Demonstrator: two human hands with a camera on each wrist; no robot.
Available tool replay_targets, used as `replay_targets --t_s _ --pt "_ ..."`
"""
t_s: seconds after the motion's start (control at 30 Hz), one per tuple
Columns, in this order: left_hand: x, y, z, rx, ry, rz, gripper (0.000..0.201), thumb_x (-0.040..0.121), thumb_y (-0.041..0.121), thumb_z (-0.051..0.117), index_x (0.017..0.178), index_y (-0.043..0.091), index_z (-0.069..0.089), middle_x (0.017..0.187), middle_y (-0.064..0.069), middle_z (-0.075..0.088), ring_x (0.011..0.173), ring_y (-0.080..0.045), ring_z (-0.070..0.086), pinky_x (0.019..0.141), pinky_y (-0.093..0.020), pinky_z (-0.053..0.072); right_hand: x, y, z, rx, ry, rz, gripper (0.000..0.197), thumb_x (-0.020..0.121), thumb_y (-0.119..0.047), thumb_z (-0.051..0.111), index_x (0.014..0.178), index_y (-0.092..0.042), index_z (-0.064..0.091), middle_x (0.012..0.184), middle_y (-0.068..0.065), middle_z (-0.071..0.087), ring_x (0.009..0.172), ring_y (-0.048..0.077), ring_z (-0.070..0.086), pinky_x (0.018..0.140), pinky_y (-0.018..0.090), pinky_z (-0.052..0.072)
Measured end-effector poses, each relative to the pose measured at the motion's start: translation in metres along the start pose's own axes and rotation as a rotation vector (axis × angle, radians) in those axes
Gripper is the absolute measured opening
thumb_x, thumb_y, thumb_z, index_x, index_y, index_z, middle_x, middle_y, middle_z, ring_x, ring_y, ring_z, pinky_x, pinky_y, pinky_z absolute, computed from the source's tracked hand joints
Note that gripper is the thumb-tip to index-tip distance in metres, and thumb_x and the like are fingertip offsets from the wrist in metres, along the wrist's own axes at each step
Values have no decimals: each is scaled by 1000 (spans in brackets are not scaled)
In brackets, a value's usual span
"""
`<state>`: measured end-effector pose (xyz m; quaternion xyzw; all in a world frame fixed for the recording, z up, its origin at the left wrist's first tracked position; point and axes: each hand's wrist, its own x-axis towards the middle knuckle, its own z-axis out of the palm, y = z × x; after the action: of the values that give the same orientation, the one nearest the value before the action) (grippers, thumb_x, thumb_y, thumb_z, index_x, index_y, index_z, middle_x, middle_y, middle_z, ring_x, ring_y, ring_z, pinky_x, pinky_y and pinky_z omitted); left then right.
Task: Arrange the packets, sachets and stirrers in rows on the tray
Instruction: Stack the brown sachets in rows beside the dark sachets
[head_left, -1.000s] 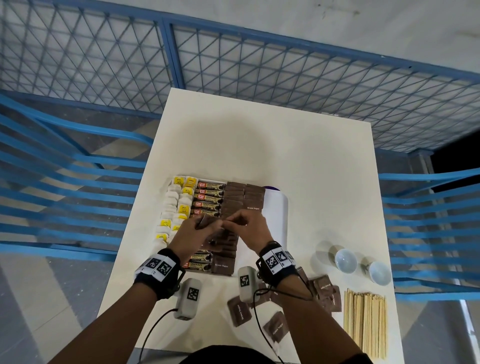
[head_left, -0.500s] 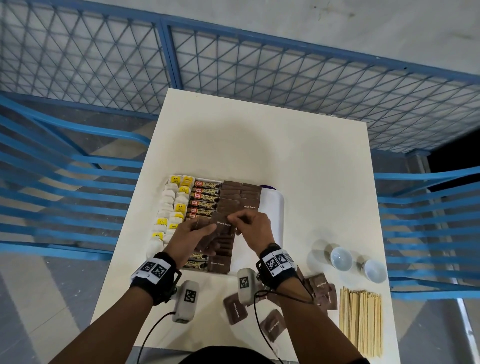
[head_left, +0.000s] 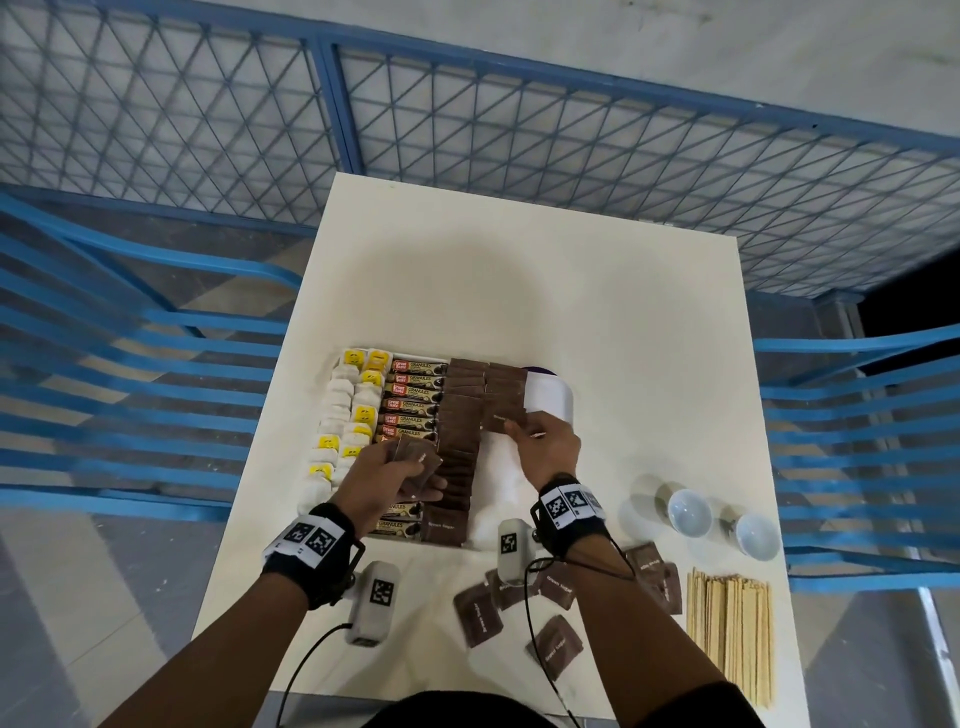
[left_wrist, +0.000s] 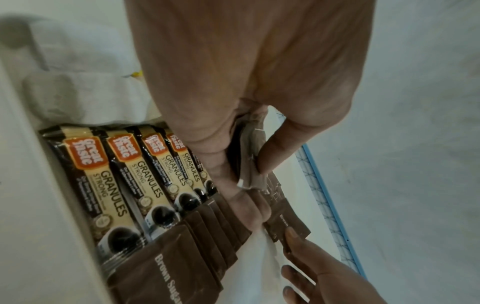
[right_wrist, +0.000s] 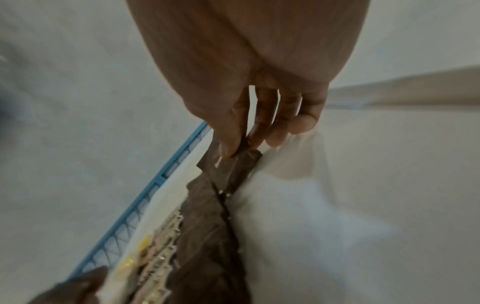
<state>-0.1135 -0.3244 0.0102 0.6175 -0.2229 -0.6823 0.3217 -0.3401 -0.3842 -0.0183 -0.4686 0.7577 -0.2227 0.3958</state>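
The right hand (head_left: 545, 448) has drawn away from the left hand (head_left: 387, 475) and now pinches a single brown sugar sachet (head_left: 500, 422) at the near end of the second brown row on the tray (head_left: 491, 499) — a moment ago both hands met over the first brown row. The left hand grips a small stack of sachets (head_left: 415, 465), so the handing-over goes on one at a time. More brown sachets (head_left: 556, 644) and the stirrers (head_left: 730, 636) lie on the desk (head_left: 519, 291) — the job looks roughly two-thirds done.
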Motion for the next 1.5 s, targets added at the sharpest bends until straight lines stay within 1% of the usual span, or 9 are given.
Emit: replay_targets --t_s 0.23,0.37,0.5,0.83,1.0,1.17,1.23,1.4,1.5 --pt "3 5 -8 9 1 4 20 99 -8 50 112 -6 65 96 -26 73 90 -41 74 80 -49 62 9 -3 6 -23 5 57 19 82 -25 80 92 -20 65 78 -6 66 66 2 56 56 1 40" --pt "5 7 -11 -2 0 8 21 99 -9 49 114 -6 64 99 -26 72 90 -41 74 80 -48 63 9 -4 10 -32 9 81 25 80 -30 81 94 -23 62 81 -5 67 69 5 56 61 6 40" --pt "5 9 -11 -3 -16 18 19 99 -6 53 113 -3 66 106 -27 72 94 -41 74 80 -48 63 11 -4 10 -44 22 79 31 79 -36 82 98 -24 62 81 -5 67 66 -2 52 54 3 36" --pt "2 13 -9 19 -27 29 20 98 3 61 118 5 66 109 -13 76 94 -40 74 83 -52 62 11 1 9 -16 10 78 35 76 -40 84 99 -23 63 83 -2 69 68 -5 53 57 0 37" --pt "-1 15 -7 27 -10 49 19 97 4 63 116 9 67 100 -10 78 86 -36 74 78 -49 63 10 0 8 -27 8 82 39 75 -42 84 102 -25 63 85 -4 68 73 3 57 56 5 31" --pt "-1 15 -6 10 4 45 23 94 6 69 117 7 67 100 -12 77 83 -36 74 71 -45 63 -2 -6 10 32 165 -53 34 81 -35 79 107 -22 61 95 -2 61 84 11 57 75 21 41" --pt "-1 16 -5 10 5 41 26 92 6 72 117 7 66 102 -16 76 82 -36 74 67 -42 63 -13 -11 17 97 99 -185 28 83 -33 77 104 -20 64 89 -5 63 79 3 59 72 17 44" --pt "-5 17 0 75 -14 42 29 85 9 79 113 9 69 101 -14 77 85 -35 76 64 -39 62 -29 -30 30 95 -395 -290 22 85 -35 77 102 -23 72 92 -11 72 84 -2 65 73 12 49" --pt "-8 18 2 98 9 61 25 86 13 79 110 10 71 99 -11 77 84 -32 76 61 -40 62 -28 -33 31 137 -397 -280 11 82 -26 81 90 -20 76 88 -10 74 80 -3 65 72 12 49"
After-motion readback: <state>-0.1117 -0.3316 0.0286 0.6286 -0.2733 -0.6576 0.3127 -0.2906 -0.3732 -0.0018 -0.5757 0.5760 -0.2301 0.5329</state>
